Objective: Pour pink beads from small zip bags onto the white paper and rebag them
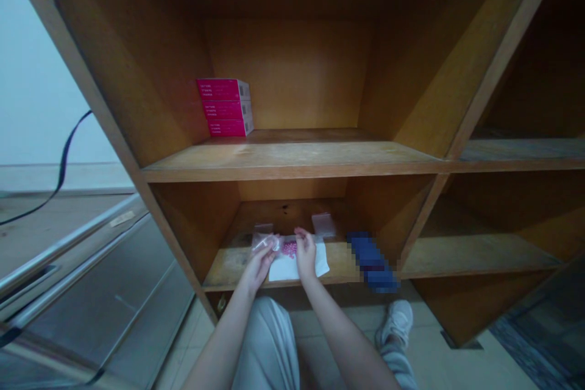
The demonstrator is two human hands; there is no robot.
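Pink beads (289, 248) lie just beside the half-closed right hand (306, 254); the left hand (260, 266) pinches a clear plastic bag (264, 244).

A honey-brown wooden shelving unit (292, 161) standing open-fronted, a pale blue-white wall (36, 61) rising at left, a thin black cable (61, 164) dangling beside it, a long brushed-steel railed panel (105, 292) slanting below, cream floor tiles (434, 365) spreading underfoot.

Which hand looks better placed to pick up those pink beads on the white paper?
Probably the right hand: it looks empty and sits right beside the pink beads, while the left hand is pinching a clear plastic bag.
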